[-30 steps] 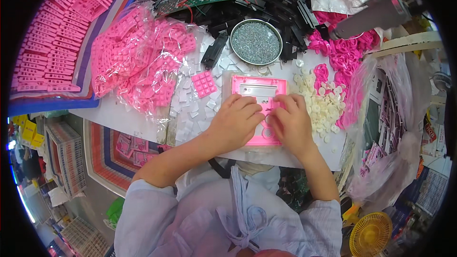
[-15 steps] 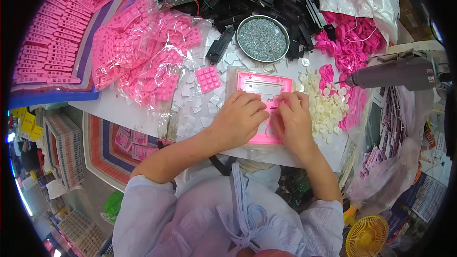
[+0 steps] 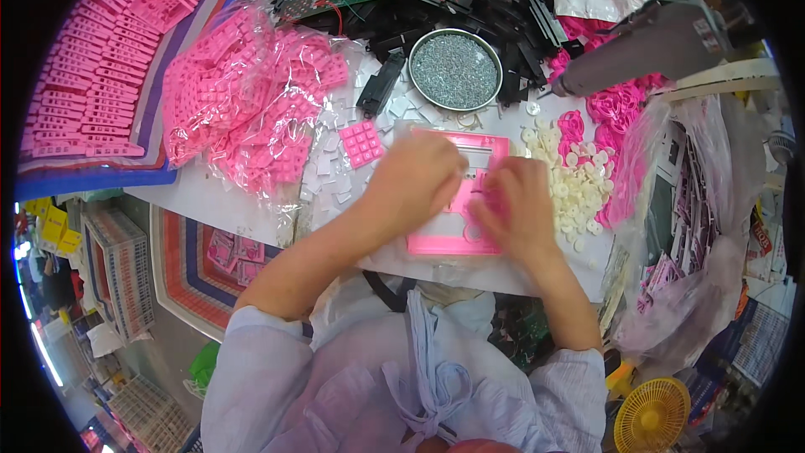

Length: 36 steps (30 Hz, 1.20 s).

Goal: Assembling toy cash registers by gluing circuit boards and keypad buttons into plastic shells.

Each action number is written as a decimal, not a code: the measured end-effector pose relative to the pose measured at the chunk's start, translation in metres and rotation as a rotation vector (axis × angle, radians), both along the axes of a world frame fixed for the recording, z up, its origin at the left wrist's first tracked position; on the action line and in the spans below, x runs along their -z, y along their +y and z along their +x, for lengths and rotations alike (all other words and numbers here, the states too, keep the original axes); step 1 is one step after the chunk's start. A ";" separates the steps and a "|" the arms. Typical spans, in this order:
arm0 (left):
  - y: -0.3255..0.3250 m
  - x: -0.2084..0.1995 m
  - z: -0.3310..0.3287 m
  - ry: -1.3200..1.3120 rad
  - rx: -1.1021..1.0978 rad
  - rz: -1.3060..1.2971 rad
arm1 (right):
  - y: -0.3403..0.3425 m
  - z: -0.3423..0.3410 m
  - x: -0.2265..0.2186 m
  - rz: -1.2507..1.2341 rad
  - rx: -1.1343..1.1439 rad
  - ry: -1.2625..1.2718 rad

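Observation:
A shallow pink plastic case (image 3: 426, 244) lies on the table in front of me, its inside facing up, with a silver strip (image 3: 474, 151) across its far part. My left hand (image 3: 417, 182) is over its left side, fingers bent and smeared by motion. Over the right side, my right hand (image 3: 518, 203) has its fingers curled toward the thumb. A small dark bit shows near those fingertips, but what they hold is hidden. To the left of the case lies a pink square keypad (image 3: 360, 144).
Beyond the case stands a round tin of small screws (image 3: 455, 70), beside black plastic parts (image 3: 381, 84). Cream round pieces (image 3: 579, 189) are heaped at right. A grey electric screwdriver (image 3: 641, 50) hangs above them. Bagged pink keypads (image 3: 243, 101) lie left.
The electric screwdriver has swung away from me and toward the left. My left hand has shifted slightly left and away from me. My right hand stays over the case's right side.

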State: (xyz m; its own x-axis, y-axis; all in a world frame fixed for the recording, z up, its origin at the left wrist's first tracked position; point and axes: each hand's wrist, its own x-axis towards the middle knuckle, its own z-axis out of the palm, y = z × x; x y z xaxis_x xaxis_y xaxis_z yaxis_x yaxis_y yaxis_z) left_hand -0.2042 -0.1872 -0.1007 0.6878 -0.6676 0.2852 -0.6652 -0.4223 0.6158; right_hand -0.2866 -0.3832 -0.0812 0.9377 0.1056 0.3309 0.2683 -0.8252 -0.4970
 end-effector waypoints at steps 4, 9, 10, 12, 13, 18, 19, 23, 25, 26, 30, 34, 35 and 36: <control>-0.027 -0.005 0.072 -0.239 -0.357 0.122 | -0.042 0.037 -0.022 0.557 0.133 -0.366; -0.054 0.025 0.106 -0.291 -0.275 0.379 | -0.059 0.126 -0.077 1.038 -0.086 -0.293; -0.054 0.024 0.105 -0.277 -0.265 0.361 | -0.060 0.136 -0.082 1.001 -0.145 -0.214; -0.050 0.025 0.103 -0.277 -0.237 0.361 | -0.062 0.143 -0.087 0.907 -0.173 -0.107; -0.049 0.025 0.104 -0.294 -0.216 0.377 | -0.064 0.145 -0.089 0.850 -0.141 -0.083; -0.051 0.023 0.106 -0.317 -0.242 0.323 | -0.052 0.123 -0.103 0.763 -0.252 0.022; -0.052 0.023 0.108 -0.325 -0.262 0.327 | -0.050 0.118 -0.102 0.799 -0.314 0.044; -0.053 0.017 0.109 -0.238 -0.278 0.381 | -0.031 0.093 -0.084 1.154 -0.400 0.054; -0.047 0.010 0.112 -0.161 -0.252 0.381 | -0.024 0.079 -0.087 1.150 -0.303 0.072; -0.044 0.006 0.112 -0.121 -0.240 0.381 | -0.028 0.075 -0.083 1.112 -0.287 0.098; -0.037 -0.012 0.102 0.245 -0.151 0.072 | -0.028 0.048 -0.075 1.146 -0.121 0.052; -0.023 -0.023 0.028 0.044 0.117 0.000 | -0.023 0.010 -0.057 1.321 -0.219 -0.056; -0.016 -0.024 0.001 -0.045 0.159 0.062 | -0.017 0.003 -0.056 1.361 -0.281 -0.046; -0.009 -0.026 -0.021 -0.134 0.202 0.126 | -0.011 -0.004 -0.056 1.401 -0.348 -0.030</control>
